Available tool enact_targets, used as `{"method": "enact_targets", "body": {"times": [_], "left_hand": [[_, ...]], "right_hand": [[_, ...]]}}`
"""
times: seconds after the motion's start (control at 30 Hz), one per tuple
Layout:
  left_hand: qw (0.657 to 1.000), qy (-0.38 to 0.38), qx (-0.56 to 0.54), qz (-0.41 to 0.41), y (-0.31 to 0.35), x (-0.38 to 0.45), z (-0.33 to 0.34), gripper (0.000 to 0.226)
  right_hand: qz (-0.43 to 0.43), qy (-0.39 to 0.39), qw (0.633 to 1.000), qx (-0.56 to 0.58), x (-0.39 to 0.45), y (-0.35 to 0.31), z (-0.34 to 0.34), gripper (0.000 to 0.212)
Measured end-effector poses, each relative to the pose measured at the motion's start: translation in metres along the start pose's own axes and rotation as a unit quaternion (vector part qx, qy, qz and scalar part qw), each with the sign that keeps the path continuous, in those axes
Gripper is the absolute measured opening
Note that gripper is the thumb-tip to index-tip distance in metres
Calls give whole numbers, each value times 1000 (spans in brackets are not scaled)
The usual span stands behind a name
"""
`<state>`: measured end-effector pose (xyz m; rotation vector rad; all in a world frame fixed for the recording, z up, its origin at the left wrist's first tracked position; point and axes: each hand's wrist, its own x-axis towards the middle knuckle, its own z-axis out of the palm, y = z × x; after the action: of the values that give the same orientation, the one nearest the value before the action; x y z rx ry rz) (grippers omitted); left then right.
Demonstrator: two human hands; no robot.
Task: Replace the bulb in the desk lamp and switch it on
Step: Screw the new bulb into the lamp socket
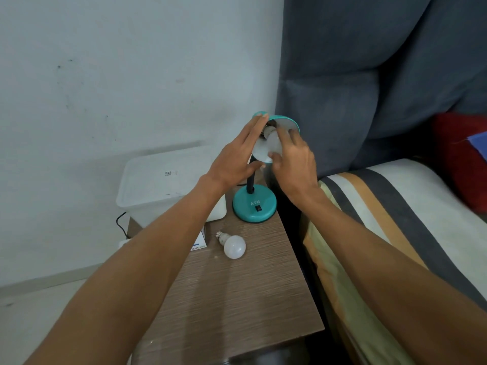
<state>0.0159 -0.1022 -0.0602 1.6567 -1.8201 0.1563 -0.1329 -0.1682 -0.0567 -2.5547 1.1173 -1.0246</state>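
Left hand (pixel 238 156) flat against lamp shade (pixel 287 122), right hand (pixel 295 159) gripping socketed bulb (pixel 272 142); second bulb (pixel 233 246) lies below the hands on counter (pixel 237 299), switching-on pending

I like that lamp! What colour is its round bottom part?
Teal, with a small black switch; the lamp base shows clearly in the head view.

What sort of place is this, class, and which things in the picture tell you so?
Most likely a bedroom. A bed with a striped sheet and a padded headboard stands beside a small bedside table, which carries a desk lamp and a spare bulb.
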Motion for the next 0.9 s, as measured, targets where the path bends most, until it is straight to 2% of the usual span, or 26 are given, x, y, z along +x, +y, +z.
{"method": "enact_targets", "body": {"times": [0.1, 0.17, 0.37, 0.47, 0.67, 0.8, 0.9], "left_hand": [[1000, 2, 6, 0, 1, 1, 3, 91], [1000, 6, 8, -4, 0, 1, 5, 91], [1000, 0, 13, -6, -3, 0, 3, 95], [1000, 0, 8, -9, -4, -1, 2, 96], [1000, 2, 7, -10, -4, -2, 2, 94], [1000, -3, 15, -6, -3, -1, 2, 97], [1000, -2, 16, -5, -2, -2, 2, 96]], "right_hand": [[144, 10, 984, 102, 3, -11, -4, 54], [178, 27, 974, 138, 4, -18, -6, 52], [105, 52, 982, 148, 0, -23, -6, 42], [64, 18, 991, 116, -3, -17, -3, 56], [172, 18, 978, 115, 6, -17, -7, 56], [94, 49, 989, 103, 2, -19, -5, 46], [54, 37, 993, 99, 1, -17, -3, 42]]}}
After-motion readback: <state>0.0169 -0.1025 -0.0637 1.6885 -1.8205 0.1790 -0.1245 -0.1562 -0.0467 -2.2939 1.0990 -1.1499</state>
